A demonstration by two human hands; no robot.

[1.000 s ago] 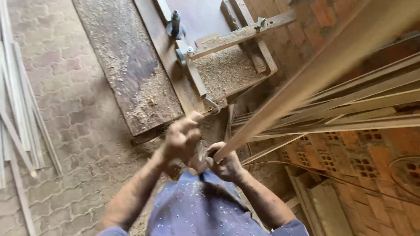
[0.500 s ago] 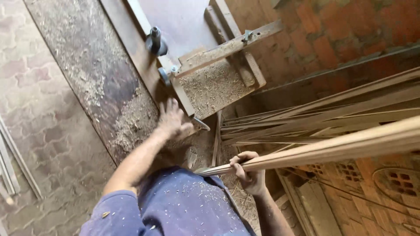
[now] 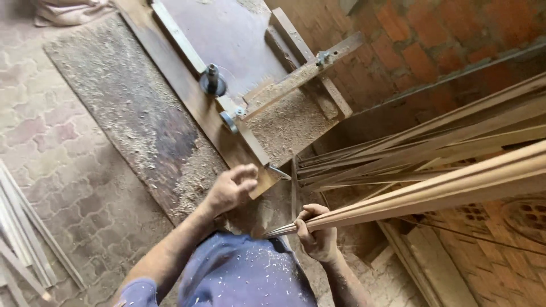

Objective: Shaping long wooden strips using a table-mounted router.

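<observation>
While the left hand (image 3: pixel 230 187) hovers loosely curled, the right hand's (image 3: pixel 315 233) grip clasps wooden strips (image 3: pixel 432 190).

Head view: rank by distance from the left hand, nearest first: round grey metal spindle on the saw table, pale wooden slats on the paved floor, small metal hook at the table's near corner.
1. Small metal hook: just right of the left hand, at the table's near corner.
2. Round grey metal spindle: up the table, beyond the hand.
3. Pale wooden slats: far left, on the paved floor.
</observation>
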